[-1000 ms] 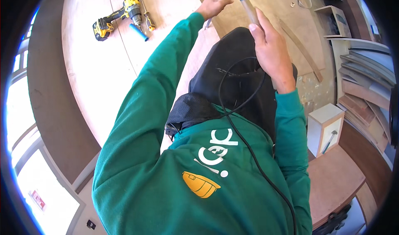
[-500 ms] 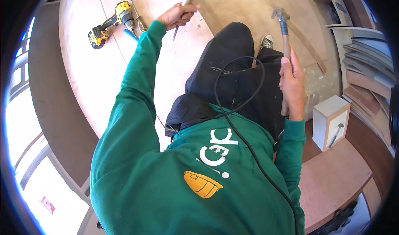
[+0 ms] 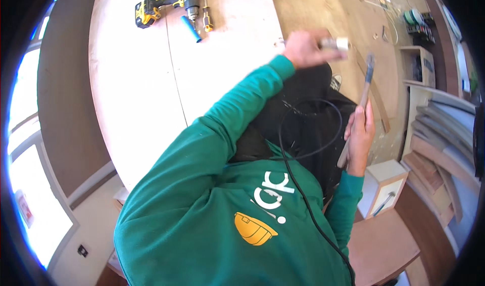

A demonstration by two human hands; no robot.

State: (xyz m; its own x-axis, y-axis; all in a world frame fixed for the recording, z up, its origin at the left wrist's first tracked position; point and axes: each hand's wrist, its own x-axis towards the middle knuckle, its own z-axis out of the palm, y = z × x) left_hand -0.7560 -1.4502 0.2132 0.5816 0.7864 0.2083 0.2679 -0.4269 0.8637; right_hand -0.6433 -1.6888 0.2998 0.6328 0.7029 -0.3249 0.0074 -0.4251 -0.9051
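My left hand [image 3: 309,48] is closed around the pale handle of a chisel [image 3: 337,44], held over my knee beside the wooden panel's edge. Motion smears this hand, and the chisel's blade is hard to make out. In my right hand [image 3: 359,137] is a claw hammer [image 3: 365,89], gripped by its wooden handle with the head pointing up and away from me. The hammer head is blurred, and the neck is wrapped in grey-blue. The two tools are apart.
On the pale wooden panel [image 3: 136,84] lie a yellow-black cordless drill [image 3: 189,0], a screwdriver [image 3: 206,18] and a blue tube [image 3: 191,29]. A white box [image 3: 381,182] stands at right, near stacked curved boards [image 3: 439,139]. A black cable [image 3: 308,197] loops across my lap.
My left hand has swung right with the chisel, from over the panel to near the hammer. The hammer remains in my right hand. The view has shifted, so the drill sits higher and further right.
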